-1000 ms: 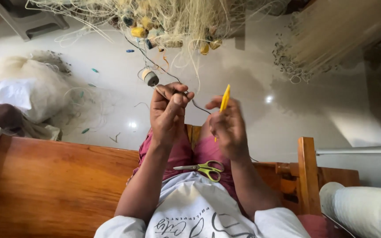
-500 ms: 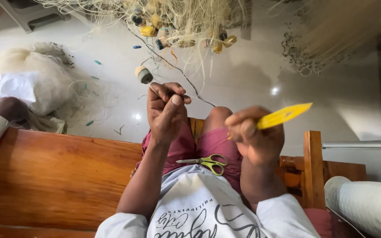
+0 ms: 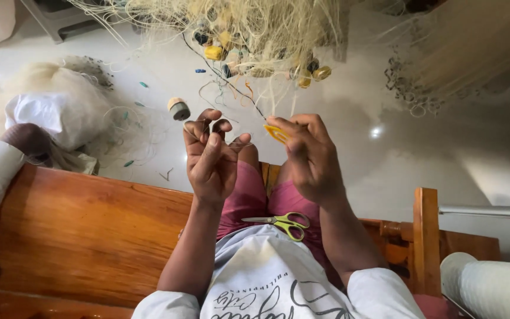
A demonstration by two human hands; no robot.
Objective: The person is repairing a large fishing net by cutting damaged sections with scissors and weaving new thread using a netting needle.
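Left hand (image 3: 211,159) up w/ fingers curled narrow, pinching a thin dark line (image 3: 231,85) taut toward the pale net bundle (image 3: 255,29) overhead; right hand (image 3: 309,158) closed on a yellow netting needle (image 3: 277,134) just beside it, held close prob. so line and needle meet at one spot. Scissors (image 3: 283,223), green-handled, parked on lap within reach. Most of needle hidden by fingers, exact pinch point on line hard to make out, net cut off at top edge.
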